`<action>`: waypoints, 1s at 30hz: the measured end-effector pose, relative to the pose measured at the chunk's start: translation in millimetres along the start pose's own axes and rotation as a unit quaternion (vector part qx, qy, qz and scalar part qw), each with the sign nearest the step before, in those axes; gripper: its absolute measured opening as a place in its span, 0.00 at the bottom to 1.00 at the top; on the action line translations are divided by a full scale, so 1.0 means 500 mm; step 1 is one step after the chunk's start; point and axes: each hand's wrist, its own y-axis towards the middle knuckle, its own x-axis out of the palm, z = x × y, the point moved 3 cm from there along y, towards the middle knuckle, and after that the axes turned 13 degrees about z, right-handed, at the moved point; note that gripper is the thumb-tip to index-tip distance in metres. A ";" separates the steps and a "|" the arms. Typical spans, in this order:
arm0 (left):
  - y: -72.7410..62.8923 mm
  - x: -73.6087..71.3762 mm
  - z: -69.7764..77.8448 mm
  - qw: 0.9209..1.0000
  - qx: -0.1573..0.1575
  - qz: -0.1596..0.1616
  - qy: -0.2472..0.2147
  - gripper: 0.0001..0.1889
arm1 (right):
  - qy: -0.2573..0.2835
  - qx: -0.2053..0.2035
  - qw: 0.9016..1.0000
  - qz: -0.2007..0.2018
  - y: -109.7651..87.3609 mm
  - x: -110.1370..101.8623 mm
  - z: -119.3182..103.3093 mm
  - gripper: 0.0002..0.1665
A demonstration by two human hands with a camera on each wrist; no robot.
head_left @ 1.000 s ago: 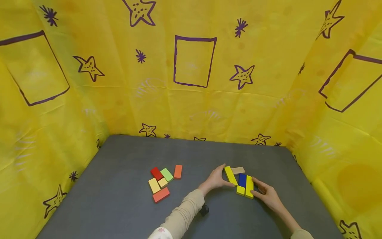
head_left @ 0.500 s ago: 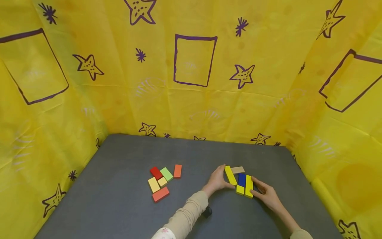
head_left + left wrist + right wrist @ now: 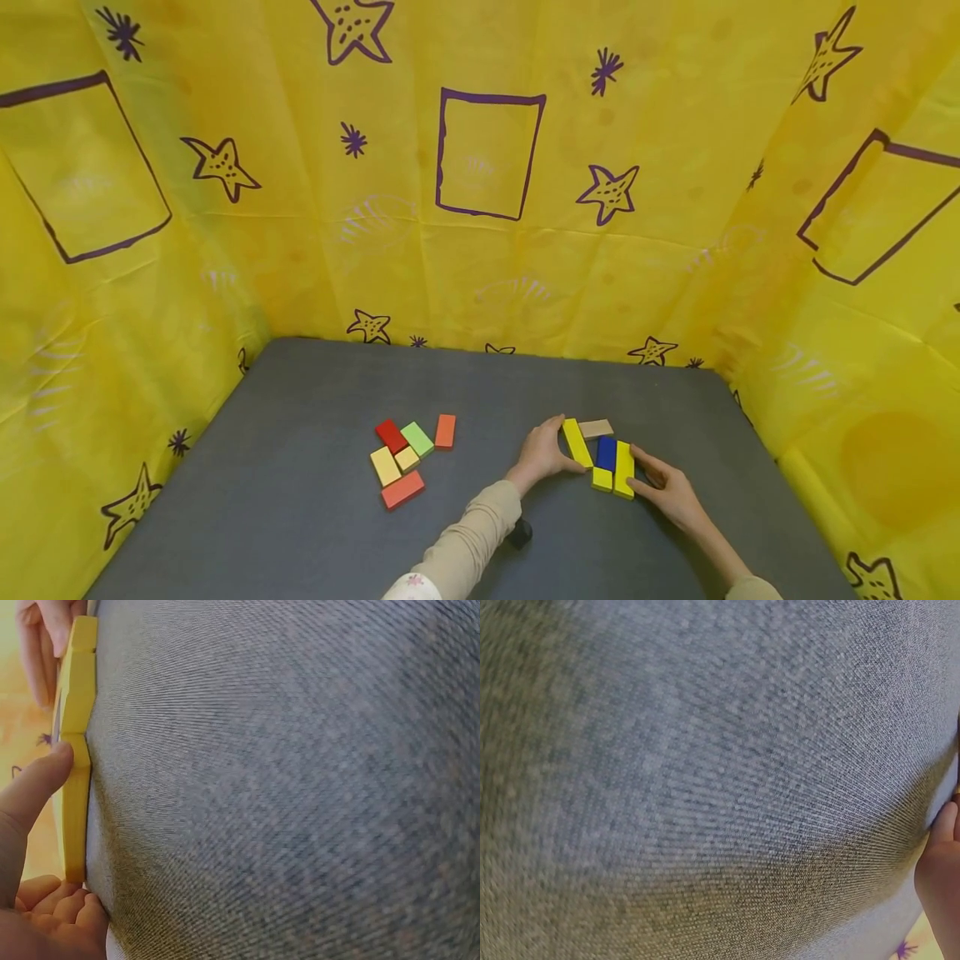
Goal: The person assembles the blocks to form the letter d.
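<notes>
In the head view my left hand (image 3: 542, 450) holds a long yellow block (image 3: 577, 442) by its ends, thumb at the near end and fingers at the far end. The left wrist view shows that thumb (image 3: 46, 776) against the block. My right hand (image 3: 675, 492) touches the right long side of another long yellow block (image 3: 624, 469) with thumb and forefinger. Between the two lie a blue block (image 3: 606, 452) and a small yellow block (image 3: 602, 478). A tan block (image 3: 596, 428) is behind them. The right wrist view shows only part of the right hand (image 3: 939, 870).
Left of the hands, a red block (image 3: 391, 436), a green block (image 3: 417, 438), an orange block (image 3: 445, 432), a coral block (image 3: 402, 490) and two pale yellow blocks, one larger (image 3: 386, 467) and one smaller (image 3: 407, 458), lie on the grey table (image 3: 300, 467). Yellow patterned cloth (image 3: 487, 275) encloses it.
</notes>
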 end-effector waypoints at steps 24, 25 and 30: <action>0.027 -0.050 -0.017 0.997 0.009 0.017 -0.073 0.50 | -0.002 -0.003 1.000 -0.002 -0.003 0.004 0.003 0.37; 0.028 -0.055 -0.018 0.997 0.010 0.017 -0.076 0.50 | -0.001 -0.003 1.000 -0.003 -0.003 0.003 0.002 0.37; 0.033 -0.077 -0.022 0.995 0.020 0.023 -0.091 0.50 | -0.006 -0.003 1.000 -0.001 -0.004 -0.001 0.001 0.38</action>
